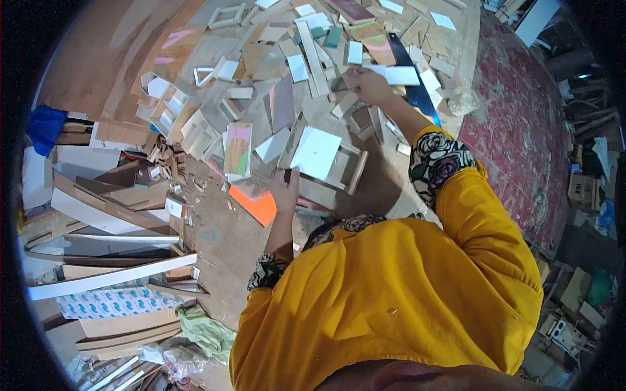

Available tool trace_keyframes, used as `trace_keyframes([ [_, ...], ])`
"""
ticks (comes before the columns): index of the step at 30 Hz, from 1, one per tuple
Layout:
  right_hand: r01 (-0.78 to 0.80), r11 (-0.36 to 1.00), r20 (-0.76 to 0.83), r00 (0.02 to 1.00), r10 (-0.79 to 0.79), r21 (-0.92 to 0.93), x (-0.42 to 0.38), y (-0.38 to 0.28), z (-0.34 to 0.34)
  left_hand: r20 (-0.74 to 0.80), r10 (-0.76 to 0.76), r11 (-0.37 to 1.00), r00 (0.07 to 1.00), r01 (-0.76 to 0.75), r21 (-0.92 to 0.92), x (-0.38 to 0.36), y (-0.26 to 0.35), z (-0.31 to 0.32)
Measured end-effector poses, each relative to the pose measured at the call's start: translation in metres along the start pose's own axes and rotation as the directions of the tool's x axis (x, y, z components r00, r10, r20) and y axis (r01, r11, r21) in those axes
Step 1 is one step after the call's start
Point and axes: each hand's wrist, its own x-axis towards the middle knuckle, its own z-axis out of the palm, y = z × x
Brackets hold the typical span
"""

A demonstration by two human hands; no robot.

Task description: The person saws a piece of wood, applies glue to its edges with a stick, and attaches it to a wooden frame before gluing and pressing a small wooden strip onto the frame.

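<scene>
My left hand [285, 191] is closed on the near-left corner of a small wooden frame [355, 173] with a white panel [315, 152] lying on it. The thumb rests close to the panel's lower edge. Farther forward and to the right, my right hand [366, 85] reaches in among the wood offcuts, its fingers bent down and together. What lies under those fingertips is partly hidden. A white strip [402, 75] lies just right of that hand, across a dark blue saw-like blade [417, 98]. A small wood block [344, 104] lies just below it.
Wood and white board offcuts [312, 58] cover the worktable. An orange piece [253, 204] lies by my left wrist. Long boards [111, 277] are stacked at left, beside a green cloth [205, 332]. A worn red surface [515, 124] is at right, with clutter beyond.
</scene>
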Motion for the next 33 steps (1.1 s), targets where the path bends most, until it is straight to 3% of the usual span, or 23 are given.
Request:
trace_keyframes([
  [1, 0.055, 0.998, -0.174, 0.984, -0.048, 0.037, -0.005, -0.003, -0.004, -0.001, 0.004, 1.0, 1.0, -0.004, 0.018, 0.001, 0.001, -0.001],
  [2, 0.051, 0.998, -0.162, 0.986, -0.043, 0.046, -0.012, -0.005, -0.008, -0.002, 0.009, 0.999, 1.0, -0.009, 0.037, 0.001, 0.002, -0.002],
  [4, -0.118, 0.955, -0.099, 0.984, 0.15, 0.272, -0.03, -0.018, -0.021, 0.016, 0.0, 0.999, 1.0, 0.0, 0.043, 0.002, 0.003, -0.005],
  [5, -0.119, 0.877, -0.076, 0.982, 0.173, 0.465, -0.046, -0.018, -0.017, 0.03, 0.005, 0.999, 1.0, -0.006, 0.04, 0.004, 0.004, -0.006],
  [6, -0.126, 0.875, -0.072, 0.981, 0.18, 0.468, -0.066, -0.027, -0.022, 0.045, 0.011, 0.999, 0.999, -0.013, 0.035, 0.006, 0.005, -0.007],
  [8, -0.383, 0.816, 0.065, 0.916, 0.396, 0.433, -0.106, -0.045, -0.035, 0.061, -0.043, 0.999, 0.997, 0.044, -0.03, 0.009, 0.007, -0.005],
  [10, -0.592, 0.514, 0.378, 0.8, 0.466, 0.62, -0.15, -0.023, 0.009, 0.085, -0.143, 0.975, 0.986, 0.156, -0.16, 0.011, 0.011, -0.006],
  [11, -0.601, 0.439, 0.391, 0.785, 0.48, 0.668, -0.171, -0.026, 0.021, 0.217, -0.227, 0.973, 0.949, 0.23, 0.015, 0.016, 0.021, -0.014],
  [12, -0.602, 0.361, 0.403, 0.771, 0.493, 0.712, -0.191, -0.036, 0.026, 0.224, -0.223, 0.974, 0.949, 0.225, 0.019, 0.018, 0.019, -0.013],
  [13, -0.67, 0.254, 0.524, 0.719, 0.457, 0.697, -0.202, -0.047, 0.022, 0.197, -0.161, 0.987, 0.967, 0.163, 0.004, 0.02, 0.015, -0.009],
  [14, -0.669, 0.249, 0.52, 0.718, 0.463, 0.701, -0.207, -0.055, 0.02, 0.169, -0.097, 0.995, 0.981, 0.101, -0.011, 0.022, 0.011, -0.006],
  [16, -0.651, 0.387, 0.415, 0.735, 0.537, 0.653, -0.21, -0.069, 0.017, 0.146, -0.045, 0.998, 0.988, 0.049, -0.026, 0.023, 0.009, -0.002],
  [17, -0.516, 0.671, 0.12, 0.831, 0.543, 0.533, -0.203, -0.069, 0.015, 0.115, 0.001, 0.999, 0.993, 0.004, -0.041, 0.024, 0.007, -0.001],
  [18, -0.516, 0.667, 0.12, 0.83, 0.545, 0.538, -0.192, -0.069, 0.007, 0.117, 0.002, 0.999, 0.993, 0.002, -0.037, 0.025, 0.003, 0.0],
  [20, -0.312, 0.808, -0.073, 0.915, 0.398, 0.5, -0.166, -0.071, -0.008, 0.133, -0.004, 1.0, 0.991, 0.0, 0.025, 0.027, -0.004, 0.0],
  [22, -0.2, 0.933, -0.051, 0.973, 0.225, 0.299, -0.141, -0.074, -0.002, 0.135, -0.035, 0.999, 0.99, 0.04, -0.036, 0.024, -0.001, -0.002],
  [24, -0.203, 0.951, 0.0, 0.978, 0.209, 0.235, -0.118, -0.087, 0.003, 0.131, -0.073, 0.991, 0.989, 0.087, -0.099, 0.018, 0.001, -0.003],
  [26, -0.192, 0.966, 0.052, 0.981, 0.185, 0.172, -0.099, -0.085, 0.012, 0.122, -0.246, 0.957, 0.961, 0.261, -0.129, 0.005, 0.001, -0.006],
  [27, -0.212, 0.963, 0.128, 0.973, 0.191, 0.167, -0.091, -0.08, 0.025, 0.116, -0.248, 0.957, 0.962, 0.262, -0.127, -0.001, -0.002, -0.006],
  [29, -0.227, 0.96, 0.202, 0.96, 0.192, 0.162, -0.086, -0.079, 0.034, 0.072, 0.02, 0.997, 0.997, -0.014, -0.082, -0.012, -0.01, -0.001],
  [31, -0.348, 0.871, 0.206, 0.934, 0.291, 0.347, -0.087, -0.081, 0.034, 0.046, 0.001, 0.998, 0.999, 0.002, -0.068, -0.018, -0.011, 0.004],
  [33, -0.366, 0.868, 0.206, 0.928, 0.311, 0.334, -0.087, -0.084, 0.033, 0.022, -0.022, 0.998, 1.0, 0.023, -0.054, -0.021, -0.007, 0.006],
])
